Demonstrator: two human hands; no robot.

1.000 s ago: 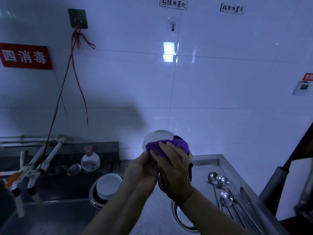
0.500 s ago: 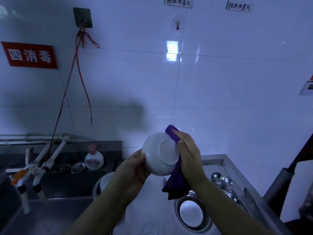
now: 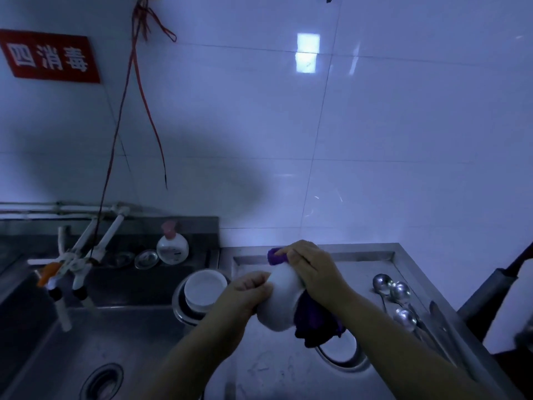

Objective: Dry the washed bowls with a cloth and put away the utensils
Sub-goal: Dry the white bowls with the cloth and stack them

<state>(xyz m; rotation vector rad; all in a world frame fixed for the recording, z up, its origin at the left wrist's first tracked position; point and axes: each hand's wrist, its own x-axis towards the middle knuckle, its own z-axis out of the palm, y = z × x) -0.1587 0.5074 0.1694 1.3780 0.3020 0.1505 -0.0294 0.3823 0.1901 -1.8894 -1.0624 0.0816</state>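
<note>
A white bowl (image 3: pixel 281 303) is held in mid-air above the steel counter (image 3: pixel 271 370). My left hand (image 3: pixel 248 293) grips its left side. My right hand (image 3: pixel 313 269) presses a purple cloth (image 3: pixel 314 319) against the bowl's right side and top, fingers curled over it; the cloth hangs down below. Another white bowl (image 3: pixel 205 290) sits in a metal basin at the sink's edge. A metal bowl (image 3: pixel 343 353) lies on the counter under the cloth. Three spoons (image 3: pixel 399 293) and a knife (image 3: pixel 441 316) lie at the right.
A steel sink (image 3: pixel 86 342) with a drain is at the left, with taps (image 3: pixel 72 269) over it. A soap bottle (image 3: pixel 172 246) and small lids stand on the back ledge. Red cords hang on the tiled wall. A dark object stands beyond the counter's right edge.
Both hands and the bowl have dropped lower in view. The bowl has turned, and my right hand has shifted the cloth over its top and right side.
</note>
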